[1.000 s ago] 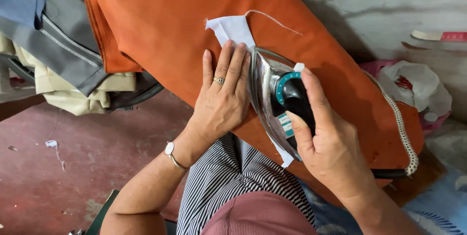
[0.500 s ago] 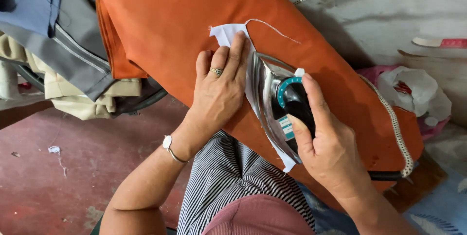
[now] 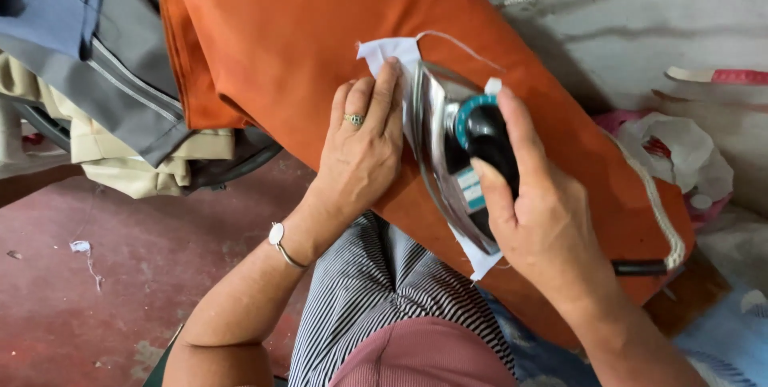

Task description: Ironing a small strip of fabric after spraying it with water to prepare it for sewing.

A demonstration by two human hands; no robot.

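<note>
— Where is the iron (image 3: pixel 448 147)?
— On the white cloth (image 3: pixel 390 52) over the orange pad (image 3: pixel 264 43), right hand (image 3: pixel 536 211) clenched on its handle.
— And the left hand (image 3: pixel 364 151)?
— Flat and released at the iron's nine o'clock, fingertips pressing the cloth.

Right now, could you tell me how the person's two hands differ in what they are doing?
The left hand lies flat, pressing the white cloth strip; the right hand curls around the iron handle. The left hand wears a ring and bracelet; the right hand shows neither. Both work over the orange board cover.
</note>
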